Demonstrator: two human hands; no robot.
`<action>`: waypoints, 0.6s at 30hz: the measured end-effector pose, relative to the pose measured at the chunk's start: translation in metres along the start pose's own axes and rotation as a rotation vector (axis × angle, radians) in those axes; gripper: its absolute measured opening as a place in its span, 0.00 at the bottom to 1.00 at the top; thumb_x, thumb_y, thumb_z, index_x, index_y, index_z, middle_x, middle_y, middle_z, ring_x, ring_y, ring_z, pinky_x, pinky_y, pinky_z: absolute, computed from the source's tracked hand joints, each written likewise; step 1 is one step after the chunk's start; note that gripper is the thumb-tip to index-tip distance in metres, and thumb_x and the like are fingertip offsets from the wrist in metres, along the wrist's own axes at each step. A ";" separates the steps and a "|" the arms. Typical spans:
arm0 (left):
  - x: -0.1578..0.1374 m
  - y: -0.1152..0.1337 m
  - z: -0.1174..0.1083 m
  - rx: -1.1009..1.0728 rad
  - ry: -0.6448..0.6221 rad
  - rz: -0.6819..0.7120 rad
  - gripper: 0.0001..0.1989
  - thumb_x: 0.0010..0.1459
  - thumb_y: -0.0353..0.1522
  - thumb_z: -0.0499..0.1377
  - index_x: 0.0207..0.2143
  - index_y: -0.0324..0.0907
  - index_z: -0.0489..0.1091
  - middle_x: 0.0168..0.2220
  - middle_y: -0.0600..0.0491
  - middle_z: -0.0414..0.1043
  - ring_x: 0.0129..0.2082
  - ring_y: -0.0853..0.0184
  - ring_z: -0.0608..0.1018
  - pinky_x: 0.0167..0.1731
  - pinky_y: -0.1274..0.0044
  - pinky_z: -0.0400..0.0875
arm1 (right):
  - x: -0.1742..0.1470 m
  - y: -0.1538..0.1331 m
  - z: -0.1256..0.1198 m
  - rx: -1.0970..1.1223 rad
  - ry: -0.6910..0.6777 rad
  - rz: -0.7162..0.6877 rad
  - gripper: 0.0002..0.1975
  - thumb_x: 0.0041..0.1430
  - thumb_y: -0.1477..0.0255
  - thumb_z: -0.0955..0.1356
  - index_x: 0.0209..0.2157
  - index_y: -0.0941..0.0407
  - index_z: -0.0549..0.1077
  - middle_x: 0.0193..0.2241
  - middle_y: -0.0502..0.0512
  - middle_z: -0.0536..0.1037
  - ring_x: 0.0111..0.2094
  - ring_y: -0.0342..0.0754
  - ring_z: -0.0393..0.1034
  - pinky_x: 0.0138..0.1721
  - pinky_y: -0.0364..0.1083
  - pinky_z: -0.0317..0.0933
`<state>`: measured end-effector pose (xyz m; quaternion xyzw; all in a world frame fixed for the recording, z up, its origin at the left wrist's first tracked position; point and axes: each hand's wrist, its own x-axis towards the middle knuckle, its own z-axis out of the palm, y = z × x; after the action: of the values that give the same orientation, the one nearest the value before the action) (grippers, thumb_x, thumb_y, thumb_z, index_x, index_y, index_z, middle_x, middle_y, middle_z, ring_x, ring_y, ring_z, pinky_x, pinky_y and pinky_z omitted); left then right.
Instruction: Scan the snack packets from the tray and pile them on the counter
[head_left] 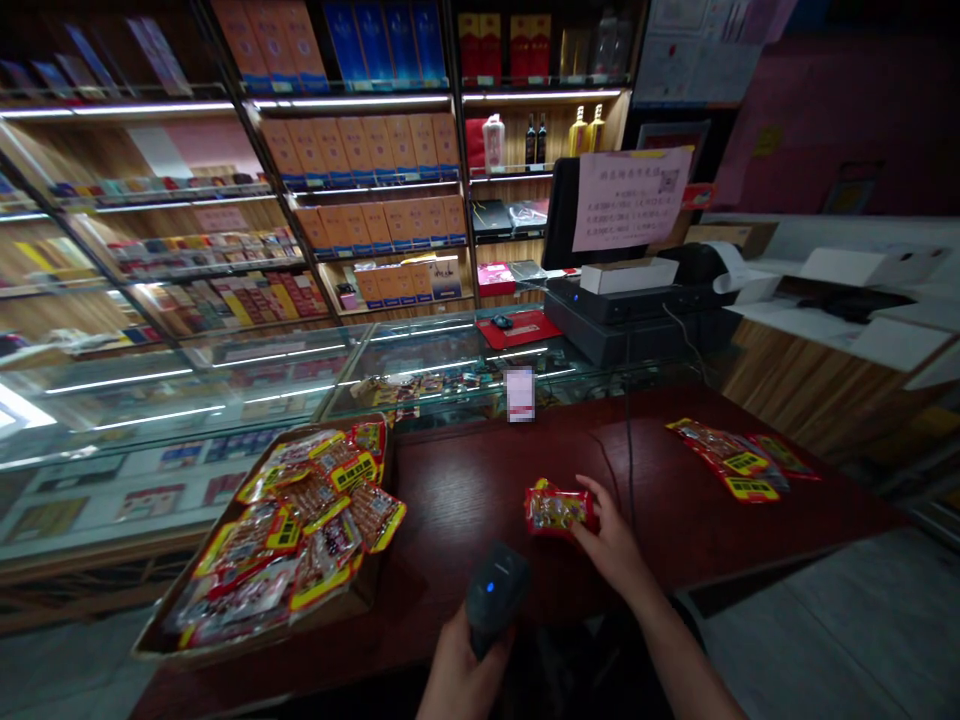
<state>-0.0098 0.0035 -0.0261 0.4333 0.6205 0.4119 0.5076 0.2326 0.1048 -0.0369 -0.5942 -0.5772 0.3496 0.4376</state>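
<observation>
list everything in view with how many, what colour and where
held pack: at least one, red, in right hand
scanner: one, dark grey, in left hand
box: one, brown, table's left
boxed packs: many, red and yellow, in box
loose packs: several, red and yellow, table's right
table: one, dark red, foreground
card: one, whitish, table's far edge
glass counter: at least one, clear, behind table
mat: one, red, on glass counter
mouse: one, dark, on mat
monitor: one, black, behind sign
sign: one, pink, on monitor
till: one, black, below monitor
shelves: several, wood, back
shelf boxes: many, mainly orange, on shelves
bottles: several, some gold, on shelves
left hand: one, bare, round scanner
right hand: one, bare, on held pack
</observation>
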 end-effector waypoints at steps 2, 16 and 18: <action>-0.003 0.001 -0.001 0.060 -0.059 0.070 0.09 0.45 0.35 0.68 0.28 0.39 0.75 0.24 0.51 0.75 0.33 0.59 0.77 0.37 0.75 0.74 | 0.001 -0.007 -0.011 0.083 -0.026 0.017 0.33 0.57 0.66 0.65 0.64 0.53 0.56 0.48 0.59 0.83 0.45 0.51 0.82 0.50 0.52 0.73; -0.024 0.018 0.004 0.066 -0.206 0.213 0.15 0.48 0.27 0.63 0.40 0.36 0.80 0.39 0.46 0.83 0.43 0.55 0.79 0.49 0.73 0.73 | 0.009 -0.027 -0.024 0.216 -0.077 -0.024 0.27 0.50 0.72 0.70 0.54 0.50 0.71 0.53 0.55 0.81 0.51 0.52 0.78 0.54 0.50 0.69; -0.018 0.006 0.005 0.030 -0.120 0.183 0.14 0.49 0.29 0.65 0.40 0.36 0.79 0.38 0.46 0.82 0.42 0.57 0.80 0.47 0.73 0.73 | 0.011 -0.031 -0.017 0.269 -0.078 -0.005 0.27 0.51 0.70 0.71 0.55 0.50 0.71 0.52 0.56 0.81 0.49 0.53 0.79 0.51 0.51 0.72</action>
<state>-0.0026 -0.0115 -0.0161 0.5196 0.5530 0.4202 0.4977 0.2373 0.1121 -0.0013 -0.5145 -0.5432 0.4458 0.4914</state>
